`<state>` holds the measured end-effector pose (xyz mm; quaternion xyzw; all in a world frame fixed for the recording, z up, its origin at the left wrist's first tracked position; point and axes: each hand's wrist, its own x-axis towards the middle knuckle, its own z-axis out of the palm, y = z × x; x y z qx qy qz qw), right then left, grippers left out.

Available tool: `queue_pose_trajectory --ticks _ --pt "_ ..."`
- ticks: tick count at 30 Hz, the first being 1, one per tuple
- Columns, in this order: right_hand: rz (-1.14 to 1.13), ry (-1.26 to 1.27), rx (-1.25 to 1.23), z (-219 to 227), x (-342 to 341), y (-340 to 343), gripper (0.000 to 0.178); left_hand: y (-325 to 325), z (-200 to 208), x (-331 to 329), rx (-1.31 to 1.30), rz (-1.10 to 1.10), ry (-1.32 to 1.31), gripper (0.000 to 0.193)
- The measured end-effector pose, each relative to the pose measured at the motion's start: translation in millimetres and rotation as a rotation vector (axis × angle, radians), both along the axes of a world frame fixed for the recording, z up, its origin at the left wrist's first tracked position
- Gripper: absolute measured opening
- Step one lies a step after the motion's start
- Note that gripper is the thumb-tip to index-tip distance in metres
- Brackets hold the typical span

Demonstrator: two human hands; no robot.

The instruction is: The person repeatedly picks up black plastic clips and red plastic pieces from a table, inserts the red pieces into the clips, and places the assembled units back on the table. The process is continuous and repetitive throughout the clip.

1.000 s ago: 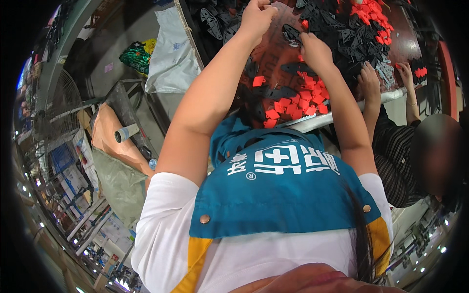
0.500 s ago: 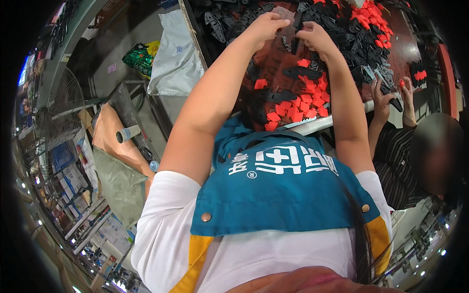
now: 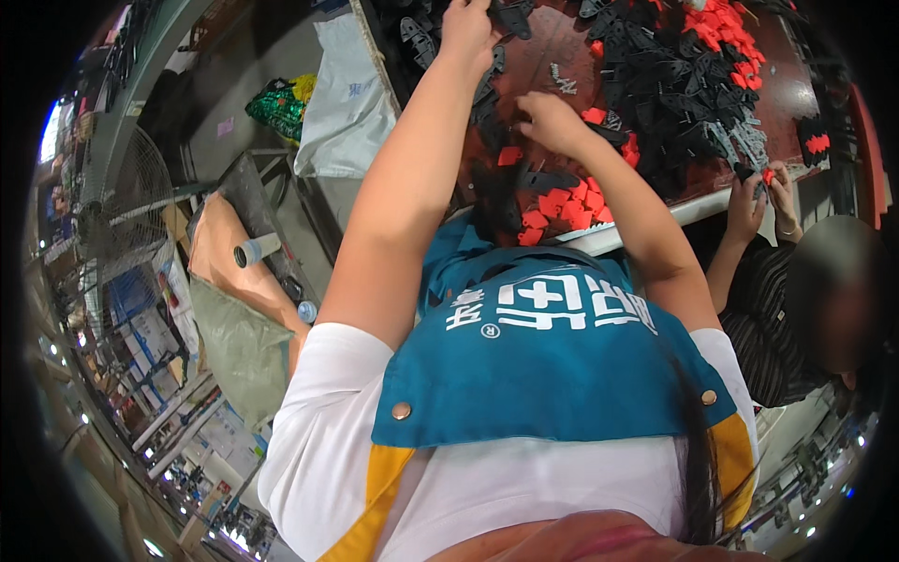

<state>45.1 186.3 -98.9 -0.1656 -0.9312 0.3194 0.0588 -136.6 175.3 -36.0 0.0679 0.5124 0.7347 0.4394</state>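
Observation:
My left hand (image 3: pixel 467 36) reaches to the top edge of the view, over the far left of the dark red table (image 3: pixel 548 47). Its fingertips are partly cut off there, and a black plastic piece (image 3: pixel 512 17) is right beside it. My right hand (image 3: pixel 551 122) hovers over the near middle of the table, fingers loosely bent and apart, with nothing visible in them. Several small silver screws (image 3: pixel 563 80) lie beyond it. Closer to me are a heap of small red plastic pieces (image 3: pixel 564 204) and a single red piece (image 3: pixel 508 155).
Black plastic parts (image 3: pixel 646 89) cover the table's right half, with more red pieces (image 3: pixel 716 33) behind and grey metal parts (image 3: pixel 744 140) at the right. There a co-worker's hands (image 3: pixel 763 201) hold a small red piece. A white sack (image 3: pixel 346 103) is left of the table.
My hands have moved apart: the left went farther away and left, the right came nearer and left. The dark piece that was between them is no longer there.

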Motion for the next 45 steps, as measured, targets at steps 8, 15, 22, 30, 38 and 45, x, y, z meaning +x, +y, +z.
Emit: queue_pose_trajectory --ticks 8,15,22,30,38,45 --pt "-0.091 -0.146 -0.039 11 -6 -32 0.035 8 -7 5 0.162 -0.107 -0.114 0.015" --pt "-0.087 -0.233 0.012 15 -13 -42 0.032 5 -7 4 0.126 -0.121 -0.112 0.013" --pt "-0.087 -0.183 0.237 -2 -3 -24 0.019 5 -12 6 0.050 -0.294 -0.055 0.015" --pt "-0.565 0.373 -0.566 55 39 32 0.020 -7 14 24 -0.057 -0.531 0.137 0.017" --pt "-0.557 0.595 -0.683 90 47 40 0.018 -14 26 35 -0.130 -0.868 0.309 0.026" --pt "-0.588 0.424 -0.438 88 51 40 0.018 -16 29 35 -0.022 -0.905 0.294 0.028"
